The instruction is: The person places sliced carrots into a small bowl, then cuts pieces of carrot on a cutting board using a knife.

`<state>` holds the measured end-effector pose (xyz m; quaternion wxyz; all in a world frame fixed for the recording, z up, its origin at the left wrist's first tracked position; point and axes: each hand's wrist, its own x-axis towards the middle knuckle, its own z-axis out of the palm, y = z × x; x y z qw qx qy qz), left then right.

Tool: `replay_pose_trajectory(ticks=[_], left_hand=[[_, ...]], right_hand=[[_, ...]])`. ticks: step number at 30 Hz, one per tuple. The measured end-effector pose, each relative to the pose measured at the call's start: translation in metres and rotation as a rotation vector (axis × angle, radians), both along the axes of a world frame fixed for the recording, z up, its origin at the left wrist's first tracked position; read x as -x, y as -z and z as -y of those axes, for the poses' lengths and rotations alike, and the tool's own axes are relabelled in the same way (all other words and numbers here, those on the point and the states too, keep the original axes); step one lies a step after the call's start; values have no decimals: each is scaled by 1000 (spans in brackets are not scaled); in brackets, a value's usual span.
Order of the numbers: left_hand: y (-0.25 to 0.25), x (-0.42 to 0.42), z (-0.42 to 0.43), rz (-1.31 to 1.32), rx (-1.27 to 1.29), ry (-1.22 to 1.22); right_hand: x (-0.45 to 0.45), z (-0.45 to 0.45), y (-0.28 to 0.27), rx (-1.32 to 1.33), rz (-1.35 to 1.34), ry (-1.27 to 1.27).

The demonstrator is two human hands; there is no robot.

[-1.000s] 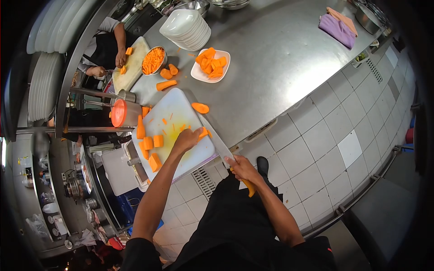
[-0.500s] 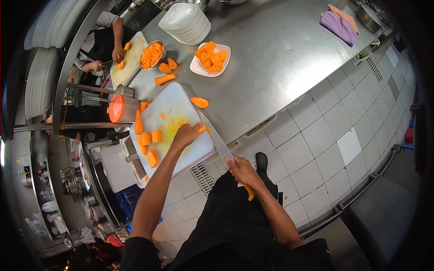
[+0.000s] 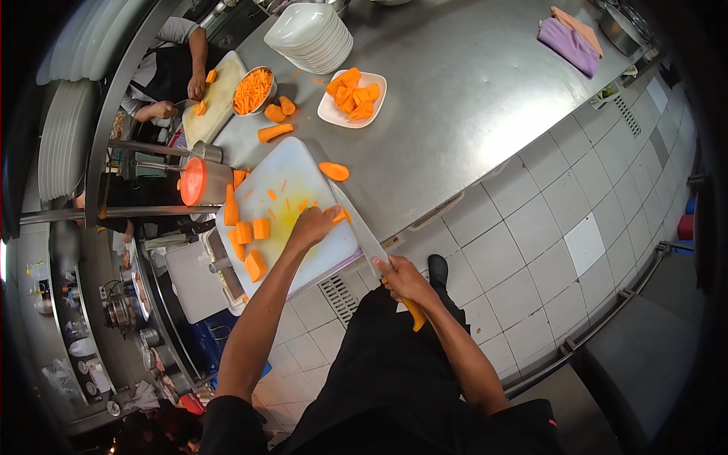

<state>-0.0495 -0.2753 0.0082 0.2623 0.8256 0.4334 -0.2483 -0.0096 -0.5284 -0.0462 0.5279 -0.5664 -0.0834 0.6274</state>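
My left hand (image 3: 313, 226) presses its fingers on a carrot piece (image 3: 339, 217) near the right edge of a white cutting board (image 3: 292, 163). My right hand (image 3: 404, 279) is closed around the yellow handle of a large knife (image 3: 362, 233). The blade lies along the board's right edge, close beside the held carrot. Several carrot chunks (image 3: 255, 265) sit at the board's left side, and thin carrot slivers lie around a yellow stain in the middle. A cut carrot (image 3: 334, 171) rests on the steel table, just beyond the board's right corner.
The steel table (image 3: 447, 114) carries a white bowl (image 3: 382, 104) of carrot pieces, stacked white dishes (image 3: 311, 38), a metal bowl of carrot strips (image 3: 254, 91) and a purple cloth (image 3: 565, 47). At the upper left, a co-worker's hands (image 3: 163, 111) cut carrot on another board. An orange-lidded container (image 3: 194, 182) stands left.
The knife and my right hand have shifted slightly up and left. My left hand stays on the carrot with almost no movement.
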Motion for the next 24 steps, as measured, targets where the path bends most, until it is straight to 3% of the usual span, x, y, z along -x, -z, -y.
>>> replay_pose_trajectory(ticks=[15, 24], left_hand=[[-6, -7, 3, -74, -2, 0], [-1, -1, 9, 47, -101, 0]], right_hand=[[-15, -20, 10, -45, -100, -30], [-1, -20, 10, -62, -79, -7]])
